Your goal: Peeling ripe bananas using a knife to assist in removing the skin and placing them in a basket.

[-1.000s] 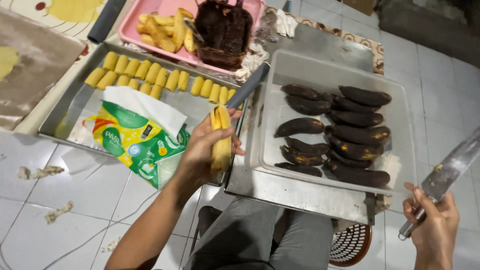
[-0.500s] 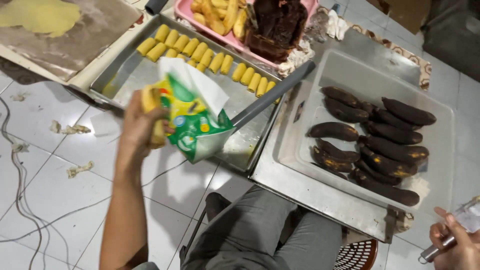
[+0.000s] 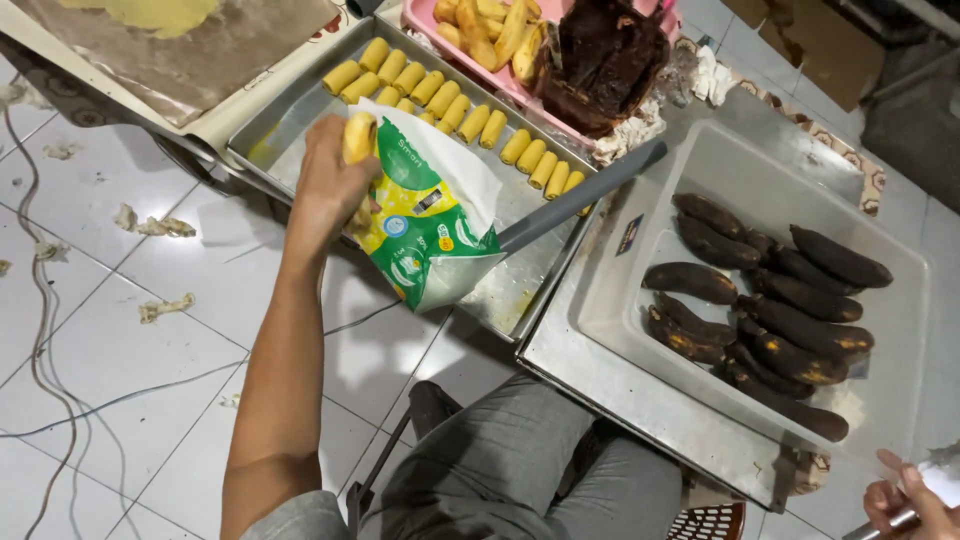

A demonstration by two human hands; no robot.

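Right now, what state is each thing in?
Left hand: closed on a peeled banana, over the metal tray.
Right hand: gripping a knife handle, blade out of view.
Banana pieces: peeled, lined up in rows.
Dark bananas: unpeeled, piled in clear tub.
Green packet: opened.

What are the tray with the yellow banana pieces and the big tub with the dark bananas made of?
The tray looks like bare metal, probably steel or aluminium: grey, dully shiny, with thin bent edges. The tub looks like frosted plastic: whitish, slightly see-through, with thick rounded walls.
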